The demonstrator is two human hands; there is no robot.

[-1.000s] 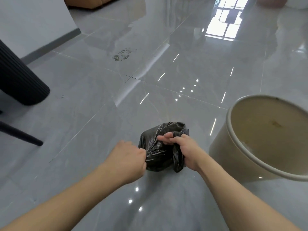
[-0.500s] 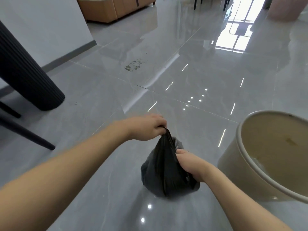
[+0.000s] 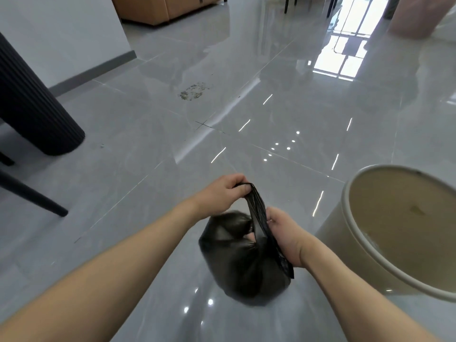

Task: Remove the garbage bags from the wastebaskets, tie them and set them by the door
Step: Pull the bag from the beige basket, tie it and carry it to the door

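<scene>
A small black garbage bag (image 3: 241, 265) sits on the glossy grey floor in front of me, its body bunched and rounded. My left hand (image 3: 222, 193) pinches the top end of the bag's gathered neck and holds it up. My right hand (image 3: 283, 233) grips the same stretched strip of plastic lower down, just above the bag's body. A cream wastebasket (image 3: 350, 233) stands to the right of the bag; no liner shows inside it and a small stain marks its bottom.
A black ribbed table base (image 3: 37, 112) and dark chair legs (image 3: 32, 196) stand at the left. A patch of crumbs (image 3: 195, 91) lies on the tiles ahead. A wooden cabinet (image 3: 162, 8) and a pink bin (image 3: 417, 16) are at the far end.
The bag's neck has been drawn out longer between my hands. My right hand has slid along the strip toward me, and my left hand keeps the top end raised.
</scene>
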